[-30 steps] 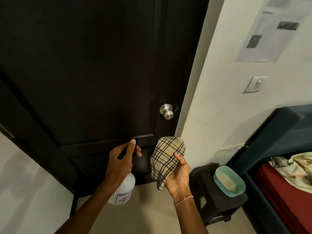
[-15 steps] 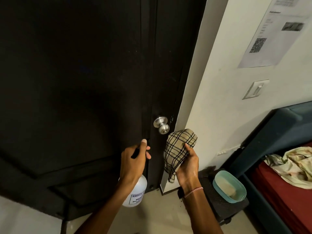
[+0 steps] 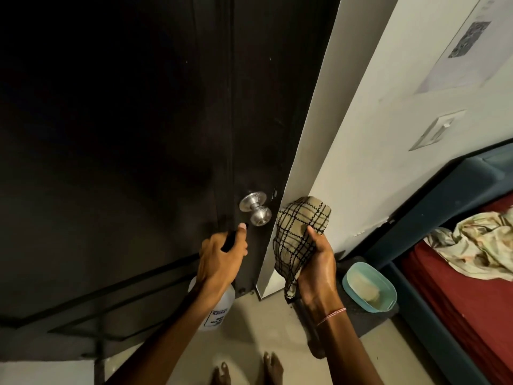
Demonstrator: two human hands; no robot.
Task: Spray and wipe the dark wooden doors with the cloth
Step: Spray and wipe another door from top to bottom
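Note:
A dark wooden door [image 3: 133, 140] fills the left and centre of the view, with a silver round knob [image 3: 255, 208] near its right edge. My left hand [image 3: 220, 262] grips the black head of a clear spray bottle [image 3: 218, 308], just below and left of the knob, the bottle hanging down behind my wrist. My right hand [image 3: 316, 268] holds a bunched beige cloth with black checks [image 3: 301, 234] upright, in front of the white door frame to the right of the knob. The cloth is apart from the door.
A white wall [image 3: 388, 107] with a light switch [image 3: 437, 129] and a printed sheet [image 3: 460, 51] runs along the right. Below it a teal bowl [image 3: 369, 287] sits on a dark stool, beside a bed with a red sheet [image 3: 466, 301] and a crumpled fabric [image 3: 480, 245]. My bare feet show on the floor.
The view has closed in on the door and the knob now sits lower and nearer my hands. Both hands have risen towards the knob, still holding bottle and cloth.

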